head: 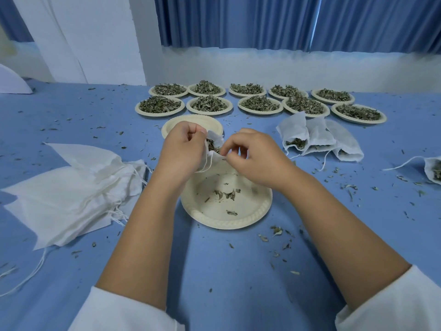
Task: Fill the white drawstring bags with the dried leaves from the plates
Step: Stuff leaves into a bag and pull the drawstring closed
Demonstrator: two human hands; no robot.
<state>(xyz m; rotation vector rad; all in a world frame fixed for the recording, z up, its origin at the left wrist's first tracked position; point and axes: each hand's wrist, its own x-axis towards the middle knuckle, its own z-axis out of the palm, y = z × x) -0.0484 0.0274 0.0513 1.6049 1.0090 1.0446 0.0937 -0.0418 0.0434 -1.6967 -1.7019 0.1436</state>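
Note:
My left hand [183,149] grips a white drawstring bag [214,144] with dried leaves showing in its open mouth. My right hand [253,154] pinches the bag's near edge by the drawstring. Both hands hover over a cream paper plate [226,218] that holds only a few leaf scraps. Another cream plate [171,127] lies just behind the hands, partly hidden. Several plates heaped with dried leaves [210,105] stand in two rows at the back.
A pile of flat white bags [71,194] lies at the left. Filled bags [317,137] lie at the right, with one more [433,169] at the right edge. Leaf crumbs litter the blue tablecloth [226,271]. Blue curtains hang behind.

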